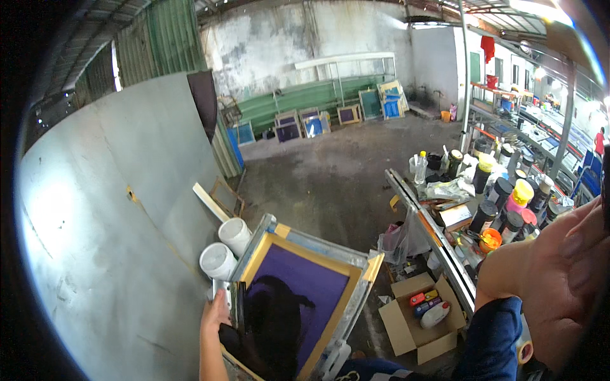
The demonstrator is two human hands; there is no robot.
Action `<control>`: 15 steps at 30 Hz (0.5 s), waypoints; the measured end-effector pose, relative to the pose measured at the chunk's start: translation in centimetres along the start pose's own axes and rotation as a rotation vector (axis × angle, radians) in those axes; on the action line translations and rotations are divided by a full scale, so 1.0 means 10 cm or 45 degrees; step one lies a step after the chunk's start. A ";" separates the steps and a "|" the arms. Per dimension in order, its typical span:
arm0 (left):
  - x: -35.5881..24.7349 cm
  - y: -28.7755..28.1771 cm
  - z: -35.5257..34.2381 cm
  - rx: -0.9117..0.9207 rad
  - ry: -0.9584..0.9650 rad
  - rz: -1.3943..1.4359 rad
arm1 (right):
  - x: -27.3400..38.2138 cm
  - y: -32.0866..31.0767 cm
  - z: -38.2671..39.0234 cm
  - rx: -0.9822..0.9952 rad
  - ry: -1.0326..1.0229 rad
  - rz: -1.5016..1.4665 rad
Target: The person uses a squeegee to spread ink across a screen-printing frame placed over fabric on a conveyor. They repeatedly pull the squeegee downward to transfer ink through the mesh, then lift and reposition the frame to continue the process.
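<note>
A screen-printing frame (pixel 368 273) with purple mesh stands tilted in front of me, tape along its edges. Black ink covers much of the lower left of its mesh. At the frame's left side, my left hand (pixel 217 315) is closed round a squeegee (pixel 238 306) with a pale metal holder and a dark, ink-covered edge. My right hand (pixel 556 286) is raised very close at the right, palm showing; its fingers run into the dark rim, so their pose is hidden. A dark blue sleeve (pixel 492 340) covers that forearm.
Two white buckets (pixel 216 260) stand beyond the frame, beside a grey panel (pixel 114 209). An open cardboard box (pixel 398 330) with several bottles sits on the floor at right. Ink containers (pixel 486 214) crowd a bench there. More screens (pixel 311 124) lean along the far wall.
</note>
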State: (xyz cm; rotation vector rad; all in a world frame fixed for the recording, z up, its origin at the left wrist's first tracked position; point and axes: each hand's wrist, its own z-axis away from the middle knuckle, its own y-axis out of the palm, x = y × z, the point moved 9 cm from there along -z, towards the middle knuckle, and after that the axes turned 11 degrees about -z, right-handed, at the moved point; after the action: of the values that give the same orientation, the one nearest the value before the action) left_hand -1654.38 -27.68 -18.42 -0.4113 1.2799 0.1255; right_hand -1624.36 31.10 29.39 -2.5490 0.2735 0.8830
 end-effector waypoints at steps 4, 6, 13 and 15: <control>-0.04 0.05 -0.63 -0.061 0.018 -0.013 | -0.78 0.33 0.44 0.025 0.014 -0.063; -0.13 0.07 -0.85 -0.105 -0.001 -0.048 | -1.11 0.50 0.65 0.028 0.020 -0.081; -0.43 0.37 -1.90 -0.216 -0.036 -0.044 | -2.19 1.16 1.56 0.045 0.018 -0.075; -0.55 0.57 -2.40 -0.206 0.020 0.064 | -2.51 1.39 1.81 0.072 0.008 -0.064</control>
State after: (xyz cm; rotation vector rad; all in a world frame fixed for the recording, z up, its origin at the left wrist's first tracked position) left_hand -1679.44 -30.47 -19.94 -0.5195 1.3000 0.2698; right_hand -1658.15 28.08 27.77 -2.4956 0.2317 0.8368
